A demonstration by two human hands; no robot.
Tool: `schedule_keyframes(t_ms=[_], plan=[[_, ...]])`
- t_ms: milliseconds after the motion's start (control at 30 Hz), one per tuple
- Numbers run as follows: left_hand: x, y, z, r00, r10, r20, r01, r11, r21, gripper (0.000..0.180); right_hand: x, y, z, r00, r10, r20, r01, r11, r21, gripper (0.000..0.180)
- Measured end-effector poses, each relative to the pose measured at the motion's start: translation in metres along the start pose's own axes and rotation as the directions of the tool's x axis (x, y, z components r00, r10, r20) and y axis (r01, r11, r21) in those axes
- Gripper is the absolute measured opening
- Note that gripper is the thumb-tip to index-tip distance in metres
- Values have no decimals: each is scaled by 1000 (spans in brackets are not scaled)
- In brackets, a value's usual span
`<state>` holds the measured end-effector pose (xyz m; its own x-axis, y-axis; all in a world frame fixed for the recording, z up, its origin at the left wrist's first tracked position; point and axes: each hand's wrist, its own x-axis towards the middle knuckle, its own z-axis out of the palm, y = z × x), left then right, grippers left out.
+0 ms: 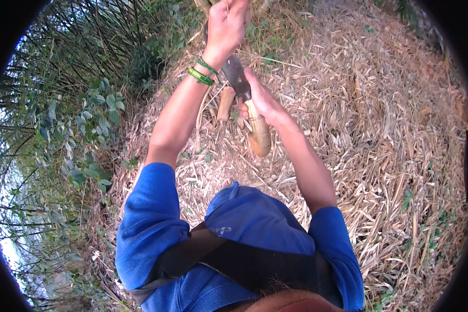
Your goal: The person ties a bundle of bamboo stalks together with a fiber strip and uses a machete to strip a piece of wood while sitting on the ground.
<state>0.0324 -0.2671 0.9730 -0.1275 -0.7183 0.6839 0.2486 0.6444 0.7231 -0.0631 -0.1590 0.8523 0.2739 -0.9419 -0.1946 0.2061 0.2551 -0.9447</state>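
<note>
My right hand (pixel 263 99) is closed around the upper part of a machete's pale wooden handle; the rounded butt of the machete (pixel 259 136) sticks out below it. Its dark blade (pixel 234 73) slants up and left, passing behind my left wrist, which hides part of it. Farther out, at the top edge, my left hand (pixel 228 25) is raised in a fist with a thin strand showing at it; what it grips is mostly hidden. Green bands (pixel 202 76) circle that wrist. A short piece of wood (pixel 225 103) is beside the blade, left of the handle.
Dry leaf litter (pixel 379 130) covers the ground ahead and to the right. Dense thin stems (pixel 99 41) and a leafy green shrub (pixel 91 130) crowd the left side. A dark strap (pixel 255 262) crosses my blue shirt.
</note>
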Motion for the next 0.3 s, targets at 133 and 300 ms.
schedule_keyframes(t_ms=[133,300], plan=[[4,0,-7,998,-7,61,11,998,-62,37,2,-5,4,983,-130,-132,78,937,-341,76],[2,4,-9,974,220,55,-225,967,117,35,22,2,3,904,-345,-253,98,743,-662,77]])
